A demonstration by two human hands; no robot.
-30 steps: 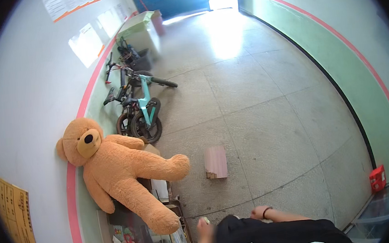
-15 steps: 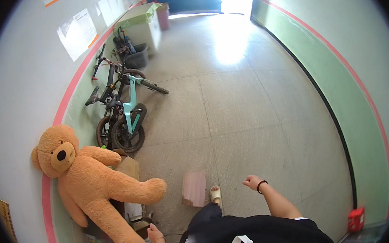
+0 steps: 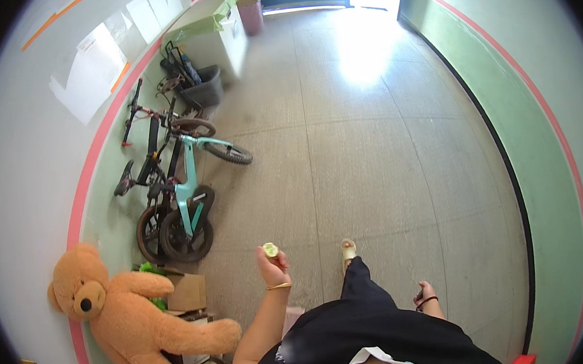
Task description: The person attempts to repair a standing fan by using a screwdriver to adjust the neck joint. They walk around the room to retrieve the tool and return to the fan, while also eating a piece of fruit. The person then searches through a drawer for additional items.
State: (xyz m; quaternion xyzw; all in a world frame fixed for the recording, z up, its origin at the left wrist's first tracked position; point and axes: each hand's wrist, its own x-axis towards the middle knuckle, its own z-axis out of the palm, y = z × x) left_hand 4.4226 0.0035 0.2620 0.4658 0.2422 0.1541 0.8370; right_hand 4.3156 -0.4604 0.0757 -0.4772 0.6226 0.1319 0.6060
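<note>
In front of the person's body, over the corridor floor (image 3: 367, 183), the left hand (image 3: 274, 271) is now raised, whereas half a second ago it hung low near the bear's foot. Its fingers are wrapped around a small object (image 3: 270, 250) whose round, pale-green end now shows above the fist; in the previous frame that end was out of sight. The right hand (image 3: 423, 293), earlier stretched out ahead, is now drawn back beside the hip; its fingers curl, and whether they hold anything cannot be told. A pale slipper (image 3: 348, 249) shows farther up the view than before. The pink block (image 3: 292, 315), seen whole earlier, is now mostly hidden by the left forearm and black shirt (image 3: 358, 331). The teddy bear (image 3: 142, 327) and the turquoise bicycle (image 3: 189, 173) sit lower in view, one bear leg running off the bottom edge.
</note>
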